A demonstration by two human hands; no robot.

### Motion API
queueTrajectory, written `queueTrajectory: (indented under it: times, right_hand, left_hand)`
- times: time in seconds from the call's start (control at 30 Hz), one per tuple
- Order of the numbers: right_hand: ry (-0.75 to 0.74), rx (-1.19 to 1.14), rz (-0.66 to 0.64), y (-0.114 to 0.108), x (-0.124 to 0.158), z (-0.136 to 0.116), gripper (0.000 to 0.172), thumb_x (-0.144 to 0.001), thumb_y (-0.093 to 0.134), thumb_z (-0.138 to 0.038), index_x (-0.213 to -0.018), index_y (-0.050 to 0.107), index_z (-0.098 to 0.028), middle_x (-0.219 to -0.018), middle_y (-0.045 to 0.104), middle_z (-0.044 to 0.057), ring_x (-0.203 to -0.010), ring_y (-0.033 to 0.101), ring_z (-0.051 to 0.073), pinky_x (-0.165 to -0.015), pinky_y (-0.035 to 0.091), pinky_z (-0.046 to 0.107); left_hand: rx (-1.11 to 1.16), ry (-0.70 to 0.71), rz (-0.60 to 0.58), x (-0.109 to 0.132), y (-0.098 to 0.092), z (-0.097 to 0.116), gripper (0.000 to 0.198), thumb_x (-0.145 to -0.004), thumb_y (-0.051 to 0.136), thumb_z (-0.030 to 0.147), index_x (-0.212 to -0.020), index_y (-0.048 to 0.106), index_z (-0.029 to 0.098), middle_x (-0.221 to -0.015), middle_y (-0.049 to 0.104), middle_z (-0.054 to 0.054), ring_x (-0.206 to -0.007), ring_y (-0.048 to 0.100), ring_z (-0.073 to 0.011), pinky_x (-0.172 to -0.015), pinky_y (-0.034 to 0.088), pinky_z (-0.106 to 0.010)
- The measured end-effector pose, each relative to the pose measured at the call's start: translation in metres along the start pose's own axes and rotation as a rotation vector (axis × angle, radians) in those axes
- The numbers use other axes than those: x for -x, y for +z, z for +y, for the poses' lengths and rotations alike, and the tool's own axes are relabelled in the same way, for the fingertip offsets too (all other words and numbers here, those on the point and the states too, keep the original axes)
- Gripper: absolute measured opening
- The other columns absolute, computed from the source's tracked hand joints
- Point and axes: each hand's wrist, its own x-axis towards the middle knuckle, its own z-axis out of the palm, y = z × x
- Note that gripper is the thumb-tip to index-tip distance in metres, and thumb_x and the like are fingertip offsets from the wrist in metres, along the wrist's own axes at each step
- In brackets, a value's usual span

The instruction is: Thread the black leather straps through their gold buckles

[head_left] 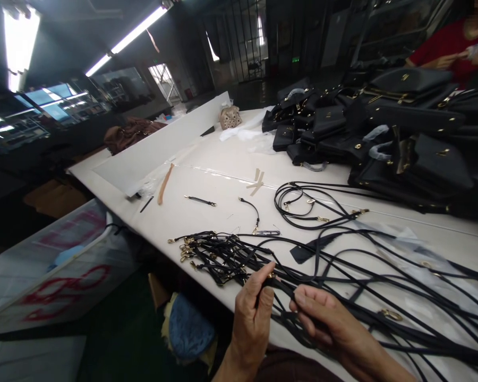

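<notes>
My left hand [252, 313] is closed, its thumb and fingers pinching one end of a black bag strap [281, 285] near a gold fitting. Just to its right, my right hand [326, 318] grips the same strap between thumb and fingers. Beneath and beside both hands run many long black straps [366, 297], tangled over the table's near edge. A pile of short black straps with gold clasps [213, 254] lies left of my hands. Beyond it are a single short strap [201, 200], a curved one [250, 209] and a small dark tool [267, 233], its kind unclear.
Black handbags [402, 138] are heaped at the back right of the white table [207, 180]. Coiled straps [298, 204] and tan strips [256, 183] lie mid-table. Clear plastic [414, 254] is under straps at right. A blue stool [191, 324] stands below; a person in red [442, 45] is across.
</notes>
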Motion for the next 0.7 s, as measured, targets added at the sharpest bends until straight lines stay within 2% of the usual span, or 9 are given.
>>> queueTrajectory:
  times: [0.07,0.2,0.37,0.43,0.5,0.6,0.67,0.7]
  right_hand:
    - [0.002,-0.02,-0.009,0.002,0.001,0.001,0.04,-0.081,0.07,-0.052,-0.079,0.06,-0.013,-0.048,0.045,-0.008,-0.038,0.018,0.002,-0.041,0.009,0.019]
    - [0.015,0.011,-0.02,0.007,0.003,0.001,0.042,-0.079,0.072,-0.054,-0.077,0.06,-0.013,-0.047,0.043,-0.007,-0.041,0.021,0.003,-0.042,0.01,0.02]
    - [0.004,0.038,-0.03,0.008,0.0,0.004,0.043,-0.08,0.068,-0.056,-0.077,0.059,-0.014,-0.047,0.041,-0.008,-0.041,0.019,0.005,-0.043,0.011,0.021]
    - [-0.017,0.068,-0.059,0.005,-0.004,0.007,0.043,-0.081,0.066,-0.057,-0.079,0.058,-0.015,-0.048,0.042,-0.007,-0.042,0.018,0.005,-0.043,0.01,0.022]
    - [-0.046,0.143,-0.067,0.0,-0.009,0.011,0.045,-0.084,0.061,-0.06,-0.078,0.056,-0.015,-0.051,0.045,-0.006,-0.044,0.018,0.006,-0.044,0.01,0.022]
    - [-0.201,0.327,0.016,-0.005,-0.015,0.013,0.042,-0.086,0.057,-0.059,-0.081,0.054,-0.017,-0.064,0.051,-0.003,-0.05,0.034,0.008,-0.046,0.024,0.02]
    - [-0.315,0.427,0.087,-0.005,-0.016,0.011,0.038,-0.084,0.062,-0.052,-0.102,0.055,-0.02,-0.082,0.055,0.0,-0.061,0.048,0.012,-0.055,0.037,0.023]
    - [-0.344,0.475,0.112,-0.002,-0.016,0.009,0.045,-0.081,0.065,-0.046,-0.116,0.051,-0.023,-0.092,0.055,0.001,-0.069,0.054,0.015,-0.061,0.043,0.025]
  left_hand:
    - [0.025,-0.062,0.006,0.002,-0.003,0.002,0.036,-0.097,0.044,0.034,-0.127,0.061,0.027,-0.118,0.068,-0.008,-0.103,0.061,-0.0223,-0.096,0.046,-0.036]
    - [0.144,-0.155,-0.023,0.002,-0.007,0.004,0.031,-0.093,0.052,0.037,-0.117,0.069,0.026,-0.106,0.068,-0.005,-0.09,0.059,-0.0182,-0.084,0.047,-0.028]
    - [0.428,-0.265,-0.028,0.003,-0.004,0.0,0.028,-0.09,0.059,0.038,-0.108,0.073,0.021,-0.093,0.059,-0.003,-0.072,0.048,-0.0105,-0.067,0.041,-0.021]
    - [0.584,-0.342,-0.048,0.004,-0.001,-0.003,0.036,-0.084,0.068,0.038,-0.115,0.069,0.02,-0.088,0.056,-0.002,-0.067,0.045,-0.0087,-0.063,0.039,-0.02]
    - [0.679,-0.398,-0.121,0.004,0.002,-0.003,0.046,-0.079,0.073,0.04,-0.119,0.065,0.019,-0.083,0.055,-0.001,-0.064,0.044,-0.0084,-0.059,0.037,-0.02]
    - [0.542,-0.372,-0.216,0.005,0.004,0.001,0.035,-0.082,0.069,0.04,-0.107,0.068,0.016,-0.079,0.057,-0.002,-0.064,0.047,-0.0104,-0.059,0.039,-0.021]
    - [0.351,-0.305,-0.21,0.004,0.006,0.007,0.025,-0.085,0.065,0.036,-0.1,0.069,0.016,-0.086,0.06,-0.004,-0.072,0.053,-0.0141,-0.066,0.044,-0.024]
    - [0.274,-0.265,-0.215,0.003,0.008,0.01,0.022,-0.085,0.065,0.033,-0.098,0.07,0.017,-0.09,0.062,-0.005,-0.079,0.055,-0.0168,-0.072,0.046,-0.026]
